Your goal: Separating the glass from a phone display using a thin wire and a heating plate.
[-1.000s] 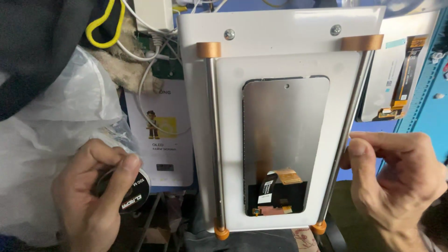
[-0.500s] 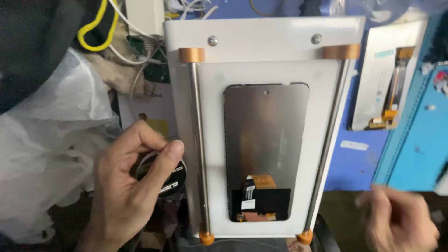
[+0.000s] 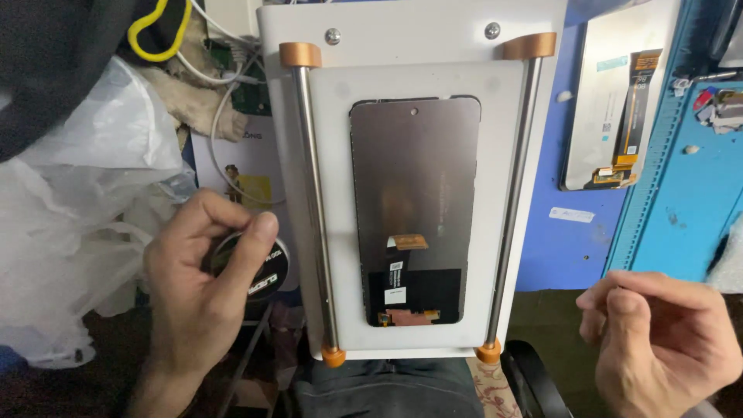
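Two bare hands show in the head view, one at each lower corner. Left hand point(image 3: 197, 298) holds a small round black spool point(image 3: 255, 267) — thumb on its near side, forefinger curled over the top rim — so this grip is closed around the spool, which sits just left of the white plate. Right hand point(image 3: 662, 340) hovers low at the right, fingers curled loosely inward with thumb and forefinger tips pinched together; whether something thin lies between them cannot be told.

Between the hands stands a white rectangular plate point(image 3: 414, 46), a flat fixture with two screws near its top edge. Two metal rods point(image 3: 313, 209) run down its left and right sides, each capped with orange ends. On the plate, between the rods, lies a phone screen panel point(image 3: 414, 178) face down — its grey back up, an orange flex cable and a dark strip with a white label near its lower end. Neither hand touches it.

Left of the plate lie crumpled clear plastic bags point(image 3: 70, 232), white cables, and a yellow-edged dark thing at the top. Right of it, on a blue worktop point(image 3: 576, 248), a second screen panel point(image 3: 611, 101) lies with its orange flex showing, beside a lighter blue mat point(image 3: 681, 178).
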